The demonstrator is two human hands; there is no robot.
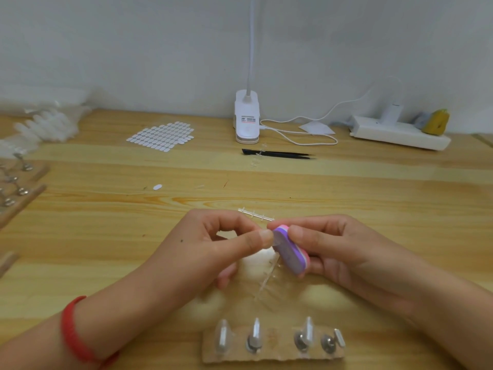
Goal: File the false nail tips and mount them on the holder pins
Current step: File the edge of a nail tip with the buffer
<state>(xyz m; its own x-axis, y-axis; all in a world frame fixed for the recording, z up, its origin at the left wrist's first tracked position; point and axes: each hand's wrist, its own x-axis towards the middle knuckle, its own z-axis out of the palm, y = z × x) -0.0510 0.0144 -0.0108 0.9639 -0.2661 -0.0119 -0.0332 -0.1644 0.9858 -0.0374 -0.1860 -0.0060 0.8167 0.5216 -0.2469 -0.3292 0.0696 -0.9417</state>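
Resting above the wooden table (373,198), the two hands are held close together. A clear false nail tip (276,239) is pinched between the thumb and forefinger of the left hand (221,244); the other fingers are curled beneath. A purple and pink buffer block (291,251) is gripped by the curled fingers and thumb of the right hand (338,249), its upper end set against the tip. Nearest the camera, a holder strip (272,341) is placed, with clear tips seen on its metal pins (301,340). A clear plastic sprue (256,214) is laid just beyond the hands.
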